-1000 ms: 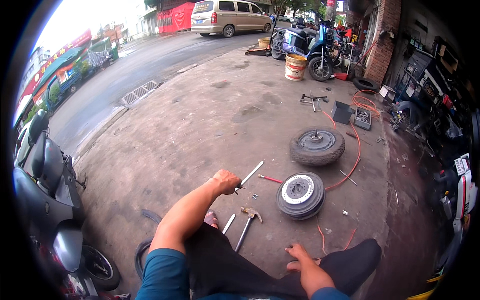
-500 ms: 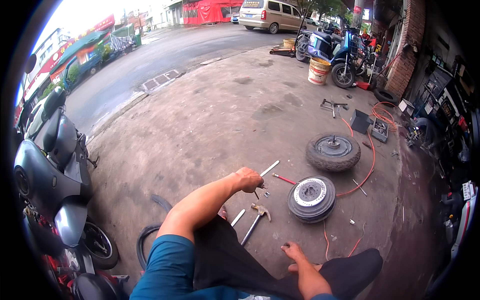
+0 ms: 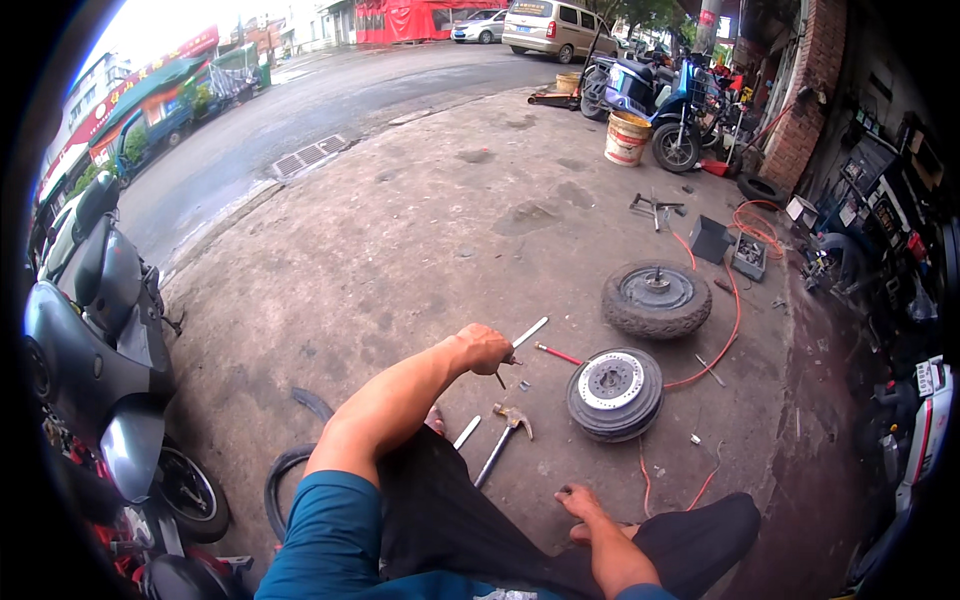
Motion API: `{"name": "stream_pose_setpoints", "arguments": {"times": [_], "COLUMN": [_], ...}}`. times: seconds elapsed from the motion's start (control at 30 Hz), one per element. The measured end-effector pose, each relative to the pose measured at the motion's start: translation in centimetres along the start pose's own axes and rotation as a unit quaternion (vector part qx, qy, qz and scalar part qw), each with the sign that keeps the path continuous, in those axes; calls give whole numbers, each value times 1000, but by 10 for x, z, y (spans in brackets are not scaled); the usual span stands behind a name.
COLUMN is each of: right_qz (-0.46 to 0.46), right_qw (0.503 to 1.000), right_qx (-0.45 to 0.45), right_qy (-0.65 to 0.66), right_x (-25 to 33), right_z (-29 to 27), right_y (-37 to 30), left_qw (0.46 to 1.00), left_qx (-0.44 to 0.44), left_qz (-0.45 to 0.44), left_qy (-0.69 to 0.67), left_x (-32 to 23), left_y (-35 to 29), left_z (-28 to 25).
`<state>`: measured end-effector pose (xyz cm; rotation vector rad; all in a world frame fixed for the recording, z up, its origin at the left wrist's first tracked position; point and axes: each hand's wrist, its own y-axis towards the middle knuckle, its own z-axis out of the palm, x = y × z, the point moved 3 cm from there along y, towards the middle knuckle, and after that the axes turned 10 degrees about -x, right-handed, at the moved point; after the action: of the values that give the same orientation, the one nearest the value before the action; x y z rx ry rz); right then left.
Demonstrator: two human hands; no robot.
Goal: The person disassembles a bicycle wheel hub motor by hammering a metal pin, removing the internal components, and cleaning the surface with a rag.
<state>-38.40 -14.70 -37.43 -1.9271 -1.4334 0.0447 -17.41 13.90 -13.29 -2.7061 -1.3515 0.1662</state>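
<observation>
My left hand is raised over the concrete and closed around a flat metal tyre lever whose tip points up and right. Below it lie a claw hammer and a second metal lever. A small wheel with a silver hub lies flat just right of these. My right hand rests low beside my knee, fingers spread on the ground, holding nothing. A red-handled tool lies between the left hand and the wheel.
Another tyre on its rim lies farther right, with a red hose curling past both wheels. A black inner tube lies by my left leg. A dark scooter stands at the left. Parked motorbikes and a bucket stand beyond.
The view has swung a little leftward and downward. My left hand keeps hold of the lever and stays raised. The right hand has settled lower beside my knee.
</observation>
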Motion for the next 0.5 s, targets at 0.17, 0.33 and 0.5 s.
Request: {"name": "stream_pose_setpoints", "arguments": {"times": [0.17, 0.33, 0.5], "right_qz": [21, 2, -11], "right_qw": [1000, 1000, 1000], "right_qx": [10, 3, -10], "right_qy": [9, 13, 17], "right_x": [-4, -3, -2], "right_z": [1, 0, 1], "right_y": [0, -2, 0], "left_qw": [1000, 1000, 999], "left_qx": [6, 16, 38], "left_qz": [1, -5, -14], "left_qy": [3, 1, 8], "left_x": [0, 1, 1], "left_y": [-1, -1, -1], "left_z": [0, -1, -4]}}
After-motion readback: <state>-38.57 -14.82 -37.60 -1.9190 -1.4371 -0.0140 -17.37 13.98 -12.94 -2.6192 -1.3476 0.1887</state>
